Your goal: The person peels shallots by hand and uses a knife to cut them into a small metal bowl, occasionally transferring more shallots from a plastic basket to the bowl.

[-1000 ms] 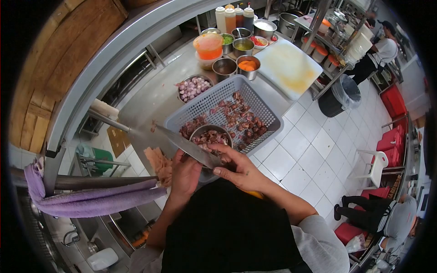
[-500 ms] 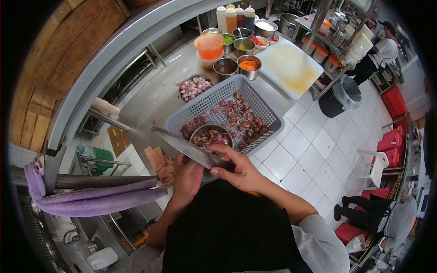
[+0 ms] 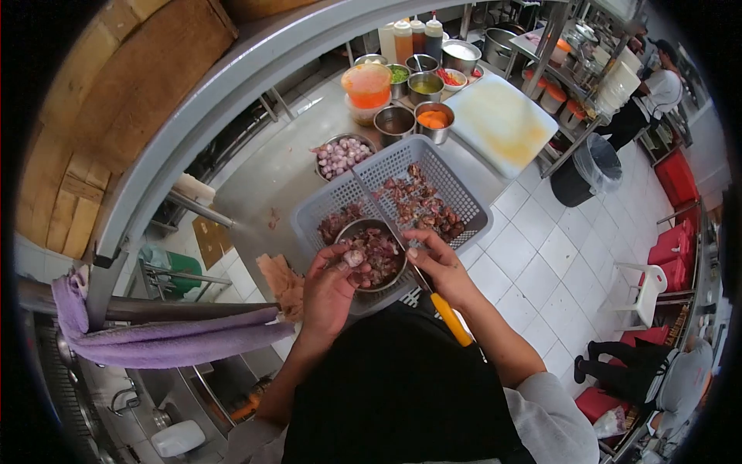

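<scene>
My left hand [image 3: 325, 288] pinches a pale purplish shallot [image 3: 353, 257] over a metal bowl of reddish-brown skins and pieces [image 3: 384, 255]. That bowl sits inside a grey perforated plastic basket [image 3: 484, 213], where dark red shallots and skins [image 3: 421, 203] lie loose. In my right hand [image 3: 442, 267] is a knife with a yellow handle [image 3: 452, 319]. Its blade points away from me across the basket, and my fingers grip it near where blade meets handle. Just beyond the basket's left side stands a bowl of smooth, light purple shallots [image 3: 345, 158].
A steel table [image 3: 259, 182] carries an orange-filled tub [image 3: 366, 87], sauce bottles [image 3: 417, 40], several metal pots and a white cutting board [image 3: 502, 124]. A purple towel [image 3: 178, 340] hangs on a rail at left. Two other people are at the right, near a black bin [image 3: 576, 178].
The knife has swung from lying flat across both hands to pointing away from me in my right hand. My hands have parted, and the shallot in my left fingers now shows.
</scene>
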